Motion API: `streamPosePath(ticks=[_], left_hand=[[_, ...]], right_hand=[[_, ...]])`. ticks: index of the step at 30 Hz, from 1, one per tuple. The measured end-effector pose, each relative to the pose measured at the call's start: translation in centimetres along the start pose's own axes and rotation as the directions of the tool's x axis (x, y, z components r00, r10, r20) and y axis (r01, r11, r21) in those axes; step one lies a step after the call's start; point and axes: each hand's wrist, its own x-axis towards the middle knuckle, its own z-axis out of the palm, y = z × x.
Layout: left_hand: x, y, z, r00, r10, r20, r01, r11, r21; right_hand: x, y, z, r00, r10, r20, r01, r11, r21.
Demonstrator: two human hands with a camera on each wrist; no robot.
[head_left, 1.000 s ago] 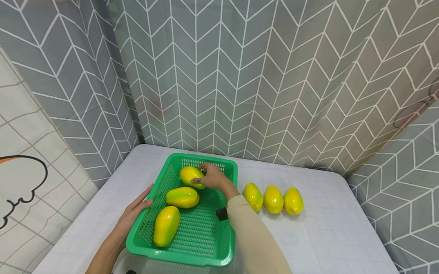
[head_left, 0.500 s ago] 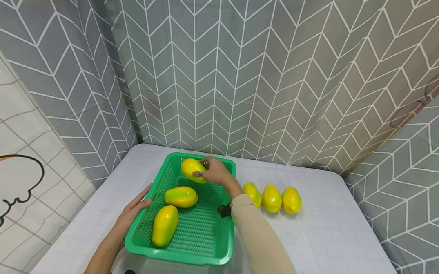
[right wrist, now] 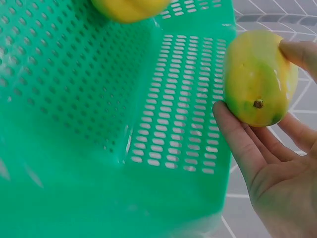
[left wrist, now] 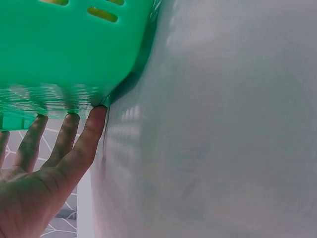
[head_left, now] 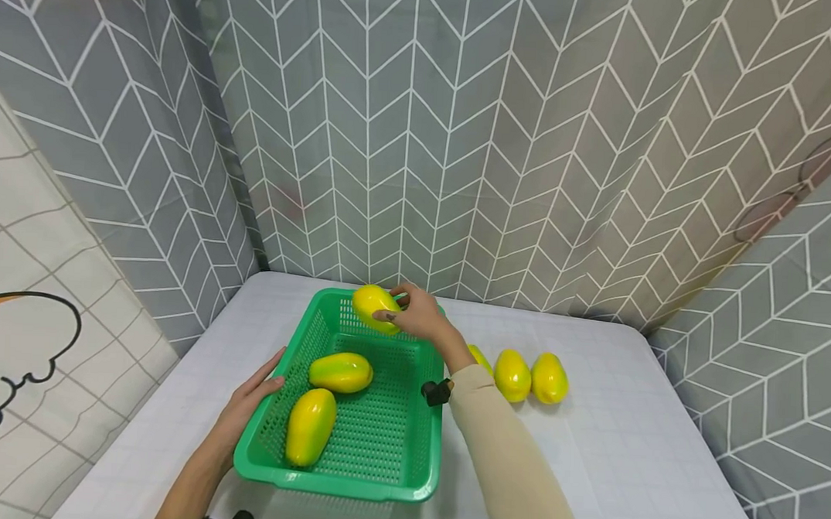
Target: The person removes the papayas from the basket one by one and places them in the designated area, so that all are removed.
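My right hand (head_left: pixel 420 315) pinches a glossy yellow-green papaya (head_left: pixel 375 309) between thumb and fingers, raised at the far rim of the green basket (head_left: pixel 336 484). In the right wrist view the stem end of this papaya (right wrist: pixel 258 79) faces the camera, and the thumb lies on its upper side. Two more papayas lie in the basket, one crosswise papaya (head_left: pixel 342 372) at its middle left and one lengthwise papaya (head_left: pixel 311 428) nearer the front. My left hand (head_left: pixel 249 399) rests against the basket's left side; in the left wrist view its straight fingers (left wrist: pixel 81 148) touch the outside wall.
To the right of the basket, on the white-covered table (head_left: pixel 630 455), three similar yellow fruits stand in a row, including a middle fruit (head_left: pixel 512 375) and a right fruit (head_left: pixel 549 378); my right arm partly hides the leftmost. A grey patterned curtain (head_left: pixel 435 136) hangs behind.
My right hand has lifted the papaya from the basket's far-left part up and slightly right, to the far rim. The left hand keeps its place at the basket's side.
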Motion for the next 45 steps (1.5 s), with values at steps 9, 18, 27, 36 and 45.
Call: streamPosePath(ticks=[9, 18, 27, 36, 45], left_hand=[[0.0, 0.1, 0.0, 1.000, -0.004, 0.002, 0.004, 1.000, 0.001], [0.1, -0.2, 0.0, 1.000, 0.001, 0.007, -0.001, 1.000, 0.000], [0.1, -0.2, -0.2, 1.000, 0.009, 0.003, -0.009, 1.000, 0.011], [0.2, 0.0, 0.0, 1.000, 0.011, 0.011, -0.011, 1.000, -0.001], [0.1, -0.2, -0.1, 1.000, 0.002, 0.002, -0.002, 1.000, 0.004]], right_hand=[[-0.5, 0.9, -2.0, 0.998, 0.011, -0.064, -0.011, 1.000, -0.009], [-1.4, 2.4, -3.5, 0.994, 0.035, -0.099, -0.035, 0.999, 0.007], [-2.4, 3.7, -5.3, 0.992, 0.047, -0.117, -0.039, 0.997, 0.071], [-3.6, 5.1, -7.1, 0.985, 0.090, -0.145, -0.075, 0.991, 0.110], [-5.2, 7.0, -8.7, 0.979, 0.132, -0.158, -0.111, 0.985, 0.132]])
